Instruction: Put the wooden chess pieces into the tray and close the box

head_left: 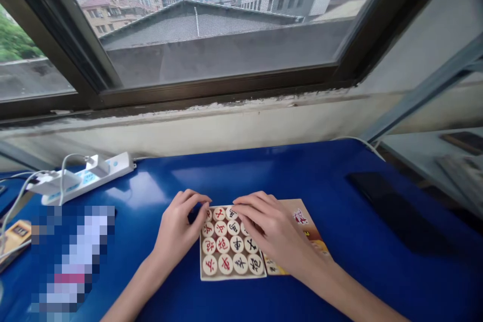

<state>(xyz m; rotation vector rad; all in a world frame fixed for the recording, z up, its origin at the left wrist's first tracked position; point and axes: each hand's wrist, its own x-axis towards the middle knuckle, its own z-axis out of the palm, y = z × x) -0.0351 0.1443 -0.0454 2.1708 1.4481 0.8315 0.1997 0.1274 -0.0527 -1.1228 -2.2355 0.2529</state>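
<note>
A shallow tray (231,275) of round pale chess pieces (225,245) with red and black characters lies on the blue table (309,181). My left hand (177,226) rests at the tray's left edge, fingertips curled onto its far left corner. My right hand (269,229) lies over the tray's right part, fingers reaching to the pieces in the far row. Under that hand a tan box lid (304,219) with red print sits beside the tray. Whether either hand grips a piece is hidden by the fingers.
A white power strip (88,178) with plugs and white cables lies at the left back. A dark phone (392,211) lies on the right. A blurred patch (71,256) covers something at the left front. Window and sill stand behind the table.
</note>
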